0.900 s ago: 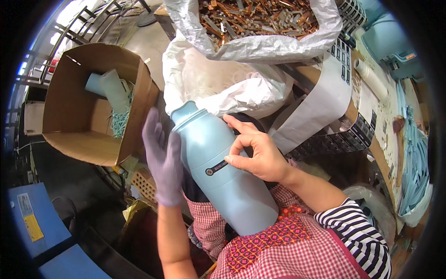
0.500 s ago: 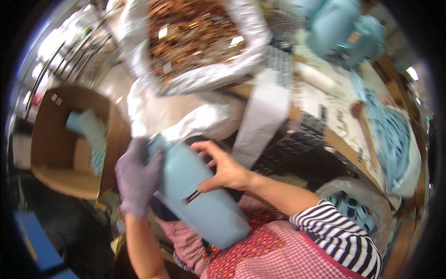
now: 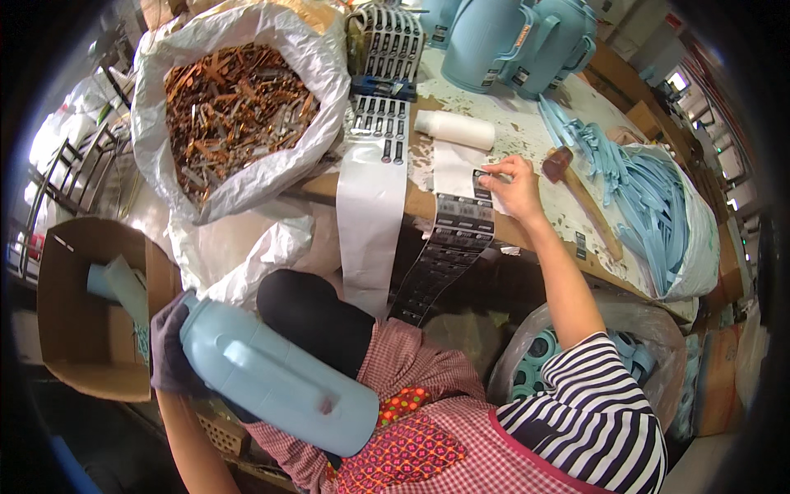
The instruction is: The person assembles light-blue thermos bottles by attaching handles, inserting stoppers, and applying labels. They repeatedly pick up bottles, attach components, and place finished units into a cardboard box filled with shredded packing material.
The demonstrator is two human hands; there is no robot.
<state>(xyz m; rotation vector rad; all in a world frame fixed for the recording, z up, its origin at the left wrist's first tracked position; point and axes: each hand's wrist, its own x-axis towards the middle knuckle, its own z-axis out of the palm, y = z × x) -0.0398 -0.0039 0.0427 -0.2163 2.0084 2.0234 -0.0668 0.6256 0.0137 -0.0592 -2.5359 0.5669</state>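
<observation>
The left hand [image 3: 169, 350], in a dark purple glove, is clamped round the neck end of a pale blue plastic jug body [image 3: 276, 379], which lies tilted across the person's lap, its narrow top to the left and its wide base toward the near right, over the red patterned apron [image 3: 415, 449]. The right hand [image 3: 514, 185], bare, reaches far out to the table [image 3: 527, 136] and its fingertips [image 3: 487, 174] press on a black sticker strip [image 3: 461, 226] that hangs over the table's near edge; whether the fingers pinch a sticker or merely touch it cannot be told. Just left of that strip a white backing strip [image 3: 370, 214] drapes down too. Beyond the hand lies a white cylinder [image 3: 454, 129], and to its right a wooden mallet [image 3: 580, 198]. At the far edge stand several pale blue jugs [image 3: 514, 41]. Right of the table a white bag of pale blue handles [image 3: 658, 206] sits open. On the far left is a big white sack of rusty metal pieces [image 3: 234, 103], and at the near left a cardboard box [image 3: 74, 329] with a pale blue piece inside
</observation>
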